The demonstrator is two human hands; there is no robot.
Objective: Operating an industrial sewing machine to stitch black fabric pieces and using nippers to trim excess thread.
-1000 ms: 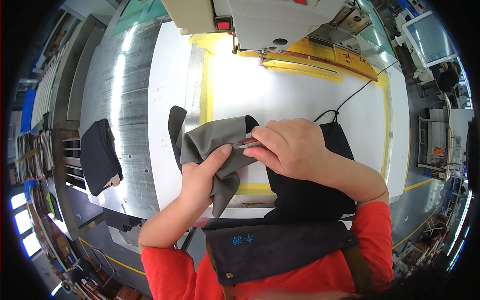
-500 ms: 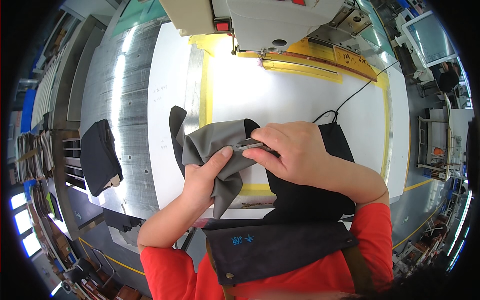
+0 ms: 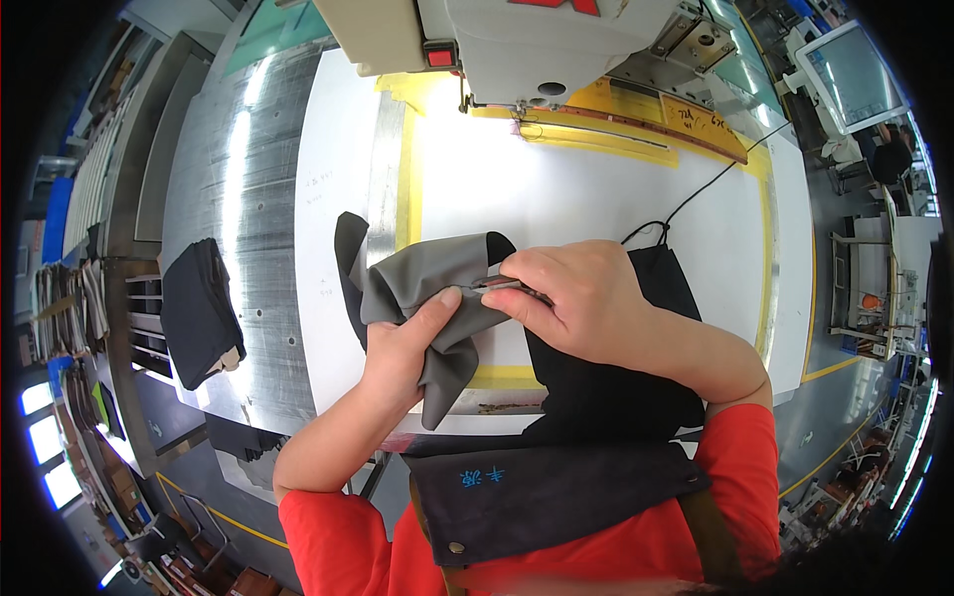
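Observation:
Bunched grey cloth [image 3: 422, 273] with black parts is gripped in my left hand [image 3: 407, 343], the thumb pressing on top beside a fold. My right hand [image 3: 586, 298] is closed around small metal thread snips [image 3: 502, 288], whose tips point left at the cloth just past my left thumb. Most of the snips is hidden by my fingers. Below my right wrist, black fabric [image 3: 616, 397] spreads over the front edge of the white work surface [image 3: 596, 199]. A black cord [image 3: 691, 199] with a loop runs from that fabric to the upper right.
A sewing machine head [image 3: 537, 55] stands at the back above a yellow-taped template strip [image 3: 606, 139]. On the metal table [image 3: 263, 298] at left lies a folded dark fabric stack [image 3: 199, 313]. A screen [image 3: 855, 74] is at far right, shelving [image 3: 860, 288] below it.
My right thumb has shifted slightly up, closer to the index finger on the snips. My left hand and the grey cloth have barely moved.

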